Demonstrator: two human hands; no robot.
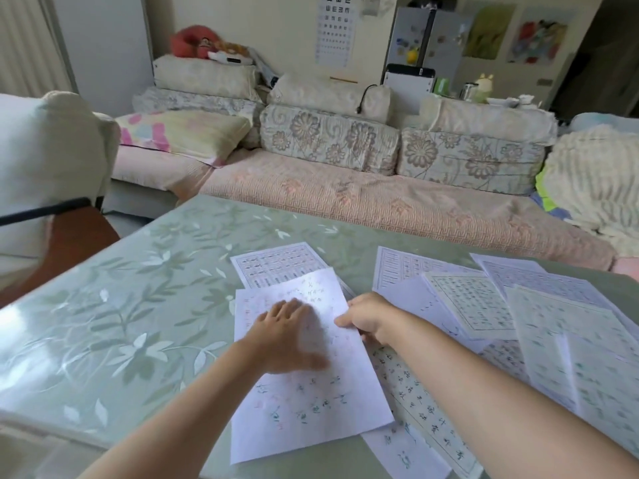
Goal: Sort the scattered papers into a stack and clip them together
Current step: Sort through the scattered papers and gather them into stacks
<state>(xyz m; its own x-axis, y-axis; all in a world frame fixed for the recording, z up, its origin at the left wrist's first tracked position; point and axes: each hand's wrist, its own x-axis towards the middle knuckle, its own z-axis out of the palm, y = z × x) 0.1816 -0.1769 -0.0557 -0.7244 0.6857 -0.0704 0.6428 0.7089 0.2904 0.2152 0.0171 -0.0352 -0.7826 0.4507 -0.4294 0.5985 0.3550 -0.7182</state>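
Stacking, early on. Pressing flat on the top sheet (311, 392) with the left hand (288, 335), fingers spread; pinching that sheet's right edge with the right hand (366, 321). Lying by the worktop's (103, 323) near edge, mid-width. Leaving more papers (553, 323) fanned toward the right edge. Next, probably squaring, then reaching right. Seeing no clip. Facing a sofa (345, 202) beyond the far edge.

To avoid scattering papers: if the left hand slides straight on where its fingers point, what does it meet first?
Probably the grid-printed white sheet lying beyond the handwritten top sheet that the left hand presses.
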